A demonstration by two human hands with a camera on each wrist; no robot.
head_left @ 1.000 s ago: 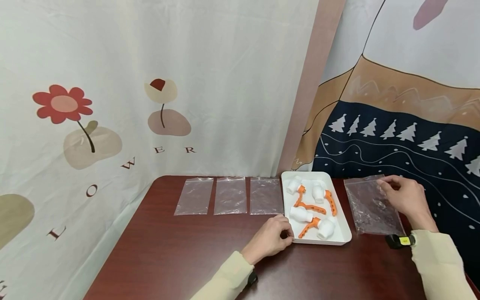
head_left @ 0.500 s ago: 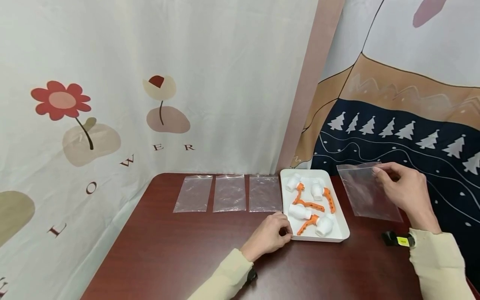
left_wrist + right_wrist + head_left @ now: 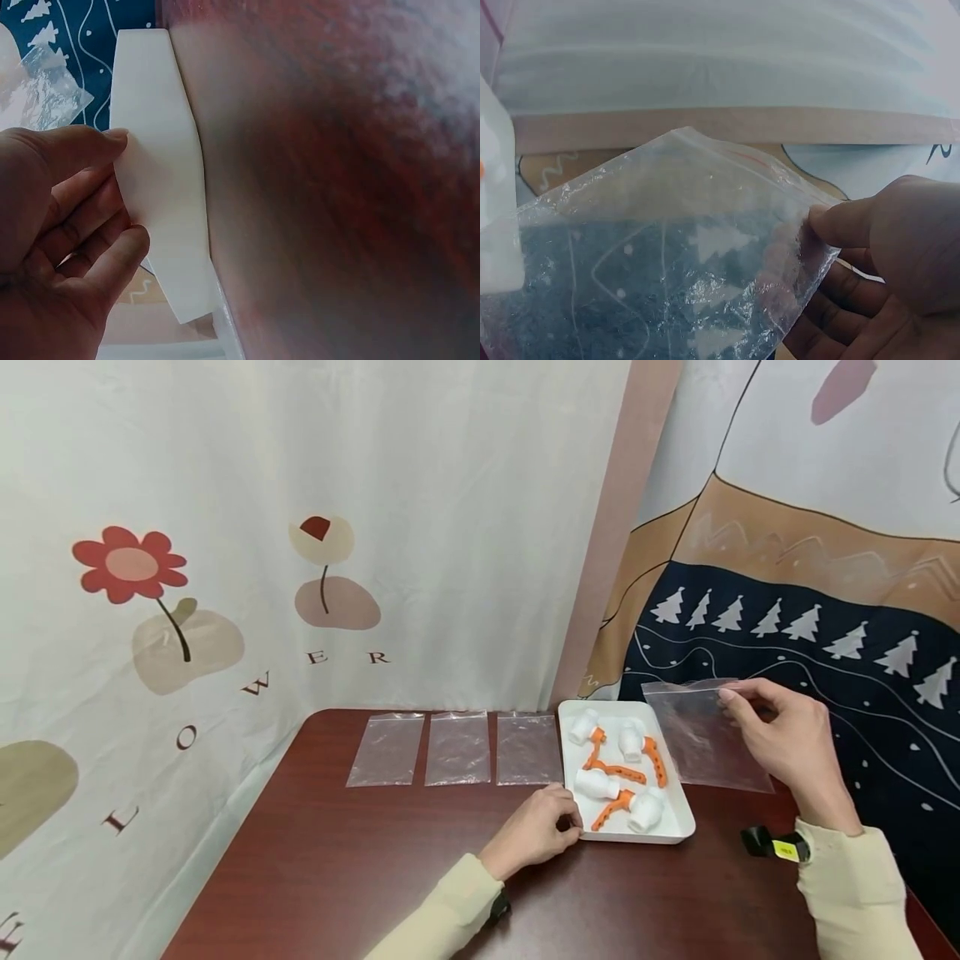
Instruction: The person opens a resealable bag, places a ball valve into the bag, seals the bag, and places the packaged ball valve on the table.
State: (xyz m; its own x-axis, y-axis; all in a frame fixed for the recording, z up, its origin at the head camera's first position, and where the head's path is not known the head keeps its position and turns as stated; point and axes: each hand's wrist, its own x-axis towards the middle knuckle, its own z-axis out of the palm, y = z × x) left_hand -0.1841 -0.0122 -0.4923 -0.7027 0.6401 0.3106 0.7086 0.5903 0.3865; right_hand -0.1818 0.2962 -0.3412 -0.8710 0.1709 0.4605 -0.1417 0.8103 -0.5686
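In the head view a white tray (image 3: 678, 822) holds several rounded white plastic pieces (image 3: 631, 742) with holed orange handles (image 3: 615, 808). My left hand (image 3: 534, 833) holds the tray's near left corner, with thumb and fingertips against its wall, as the left wrist view shows close up. Between thumb and fingers my right hand (image 3: 791, 735) pinches the upper right edge of a clear zip bag (image 3: 697, 735), held up just right of the tray. That bag looks flat with nothing visible inside; in the right wrist view it hangs slanted, its zip strip at the top.
Three more clear zip bags (image 3: 386, 750) lie flat in a row left of the tray, along the back of the brown table (image 3: 337, 860). Printed curtains (image 3: 465, 527) hang right behind the table's back edge.
My right hand has lifted the clear bag off the table and carried it left, close to the tray's right rim. My left hand has stayed at the tray corner.
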